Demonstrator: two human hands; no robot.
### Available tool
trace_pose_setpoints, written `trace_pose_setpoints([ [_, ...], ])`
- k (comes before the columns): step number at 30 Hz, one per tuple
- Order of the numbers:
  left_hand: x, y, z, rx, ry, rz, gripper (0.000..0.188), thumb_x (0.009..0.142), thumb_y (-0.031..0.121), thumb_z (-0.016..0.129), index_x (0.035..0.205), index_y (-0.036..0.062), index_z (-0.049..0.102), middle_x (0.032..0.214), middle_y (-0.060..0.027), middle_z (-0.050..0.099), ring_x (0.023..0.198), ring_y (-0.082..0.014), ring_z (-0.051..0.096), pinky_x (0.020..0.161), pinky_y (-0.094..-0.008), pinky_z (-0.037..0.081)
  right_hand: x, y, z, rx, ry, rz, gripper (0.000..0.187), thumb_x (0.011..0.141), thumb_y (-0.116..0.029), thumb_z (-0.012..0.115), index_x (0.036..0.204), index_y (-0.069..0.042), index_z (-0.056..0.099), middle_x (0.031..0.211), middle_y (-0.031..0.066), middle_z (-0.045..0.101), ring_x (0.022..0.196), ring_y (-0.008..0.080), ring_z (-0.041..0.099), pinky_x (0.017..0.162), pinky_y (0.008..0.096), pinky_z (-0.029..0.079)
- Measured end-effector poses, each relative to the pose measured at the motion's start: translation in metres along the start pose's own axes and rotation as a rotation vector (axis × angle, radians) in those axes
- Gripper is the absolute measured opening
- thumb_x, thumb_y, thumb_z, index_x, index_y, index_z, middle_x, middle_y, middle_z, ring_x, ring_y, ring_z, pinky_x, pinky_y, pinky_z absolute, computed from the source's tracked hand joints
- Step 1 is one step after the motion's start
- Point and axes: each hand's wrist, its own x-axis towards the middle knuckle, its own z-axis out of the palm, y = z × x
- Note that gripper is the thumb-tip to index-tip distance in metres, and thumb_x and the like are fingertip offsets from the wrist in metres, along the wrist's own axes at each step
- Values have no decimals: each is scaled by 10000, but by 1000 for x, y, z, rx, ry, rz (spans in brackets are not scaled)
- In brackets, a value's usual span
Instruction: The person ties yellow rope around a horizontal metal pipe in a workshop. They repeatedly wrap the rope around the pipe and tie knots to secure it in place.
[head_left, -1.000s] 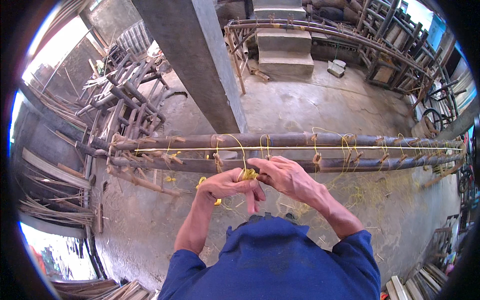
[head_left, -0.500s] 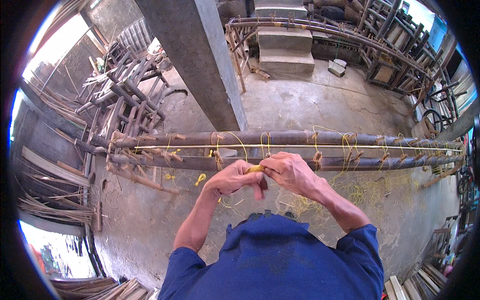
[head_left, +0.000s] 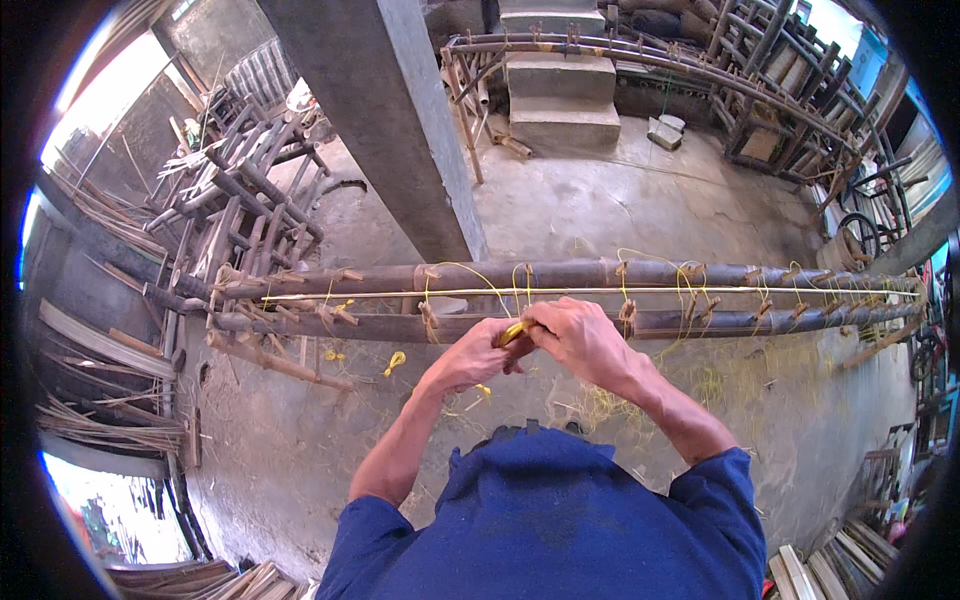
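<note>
In front of my chest, a small bundle of yellow cord is pinched between both hands. My left hand has its fingers curled round the bundle's lower left side. From the right, my right hand closes over the other end, its fingertips partly hidden. Just beyond them runs a long bamboo frame of two dark poles, the near pole and the far pole. Small wooden pegs stick out along both. A pale strip stretches between the poles, with thin yellow cords looped across it.
Loose yellow cord lies on the concrete floor under the frame. A concrete pillar rises beyond it. Stacked bamboo stands at the left. Concrete steps and a second bamboo frame are at the back.
My hands have turned the yellow bundle, tilting it more steeply. My left fingers have curled in from hanging lower. The view has shifted slightly.
</note>
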Motion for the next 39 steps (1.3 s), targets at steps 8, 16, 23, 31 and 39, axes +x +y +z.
trace_pose_setpoints([
  [8, 0, -13, 8, 371, 189, 0, 185, 946, 141, 526, 1043, 1, 599, 807, -127, 630, 698, -197, 641, 600, -330, 527, 4, 4, -7, 69, -155, 66, 581, 867, -336, 638, 1331, -56, 430, 966, 185, 630, 863, 364, 625, 763, 442, 493],
  [16, -1, -49, 24, 549, 350, 282, 198, 814, 44, 581, 1003, -4, 617, 745, -212, 618, 702, -390, 614, 641, -422, 489, -2, 19, 56, -192, -47, 42, 339, 964, -378, 468, 1066, -68, 562, 905, 136, 618, 764, 348, 619, 636, 427, 506],
  [23, -13, -69, 32, 666, 365, 226, 171, 894, 107, 523, 900, -64, 533, 771, -268, 600, 774, -455, 593, 660, -499, 467, -4, 29, 77, 14, 94, -42, 368, 970, -311, 490, 717, -50, 544, 647, 128, 562, 598, 341, 580, 533, 427, 450],
  [31, -37, -94, 34, 544, 505, 215, 186, 942, 126, 459, 888, -49, 489, 776, -287, 553, 758, -465, 558, 661, -503, 440, 16, 28, 96, -86, -161, 0, 390, 961, -366, 505, 751, -43, 561, 690, 154, 574, 655, 375, 585, 567, 451, 460],
  [39, -29, -142, 46, 368, 500, 164, 78, 872, 53, 455, 861, -24, 445, 766, -292, 520, 692, -466, 527, 598, -492, 413, 177, -1, 169, -346, -292, -311, 199, 843, -235, 582, 840, -48, 649, 896, 149, 642, 867, 323, 637, 688, 448, 502],
])
